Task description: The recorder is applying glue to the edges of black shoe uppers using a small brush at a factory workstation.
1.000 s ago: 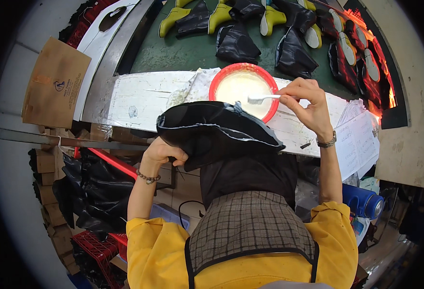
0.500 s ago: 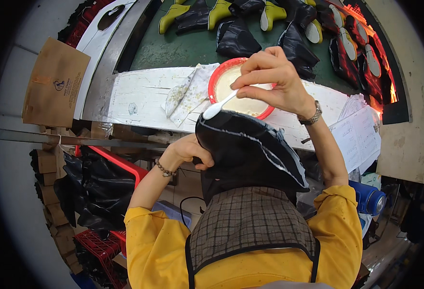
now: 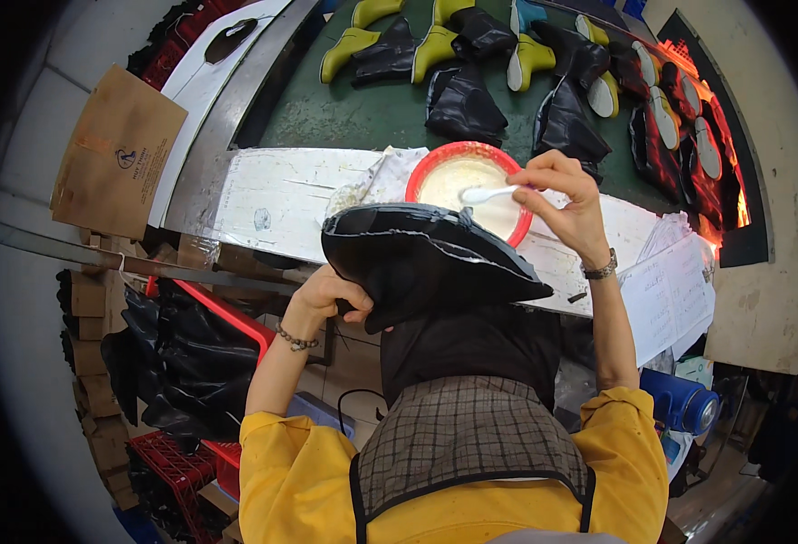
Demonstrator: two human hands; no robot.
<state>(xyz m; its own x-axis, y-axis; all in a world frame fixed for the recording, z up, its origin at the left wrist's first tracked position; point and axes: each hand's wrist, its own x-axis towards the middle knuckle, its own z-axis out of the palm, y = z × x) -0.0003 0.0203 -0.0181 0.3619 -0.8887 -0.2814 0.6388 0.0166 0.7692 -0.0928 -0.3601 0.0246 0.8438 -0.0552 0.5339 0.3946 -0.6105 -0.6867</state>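
My left hand is closed around the left end of a black boot upper, its fingers curled over the material. A pale fuzzy edge runs along the upper's top, with a light seam line below it. My right hand pinches a small white brush, whose head lies level over the bowl, just above the upper's top edge. Whether the head touches the liquid I cannot tell. The red-rimmed bowl holds a cream-coloured liquid and stands behind the upper, which hides part of its near side.
Black boot uppers and yellow-green boots lie on a green belt. A heater glows orange at right. A white board carries a stained cloth; papers, a blue flask and a red crate are nearby.
The brush has moved from the upper's left top edge to over the bowl, with my right hand going right and lower. My left hand has shifted left, and the upper now lies flatter.
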